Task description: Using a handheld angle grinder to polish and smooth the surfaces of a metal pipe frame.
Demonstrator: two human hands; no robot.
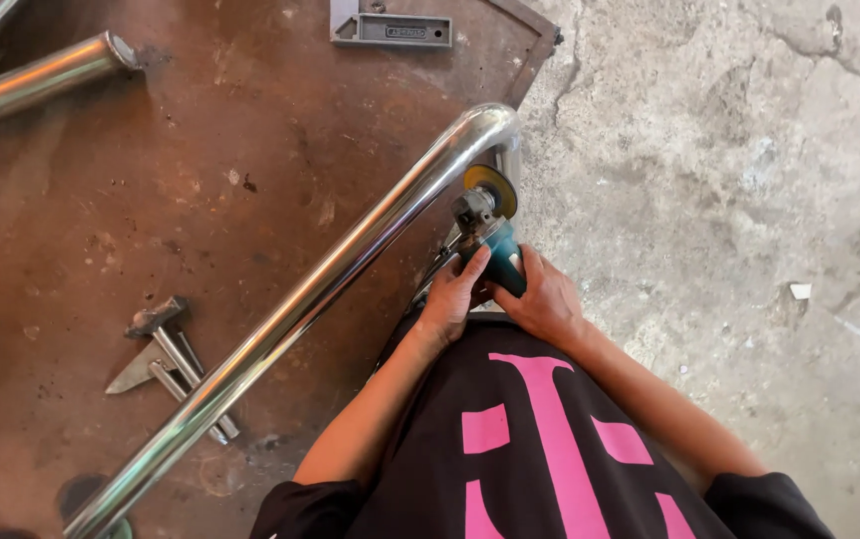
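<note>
From the head camera, both hands close around a teal angle grinder [490,240], held just above the person's dark shirt with its pink print. The left hand [453,297] wraps the near side of the body, fingers curled over it; the right hand [542,299] grips the other side, and its fingertips are hidden behind the tool. The grinder's yellowish disc [491,187] sits just beside the bend of a polished steel tube [350,260], right at the edge of a rusty steel worktable [151,180]; whether disc and tube touch cannot be made out. The tube runs down to the lower left and is cut off by the frame. Two more shiny tubes [36,80] enter at the upper left, ends only. A chipping hammer [166,349] lies on the table partly under the long tube. A grey corner clamp [390,28] is cropped by the top edge. Cracked concrete floor [749,200] fills the right.
</note>
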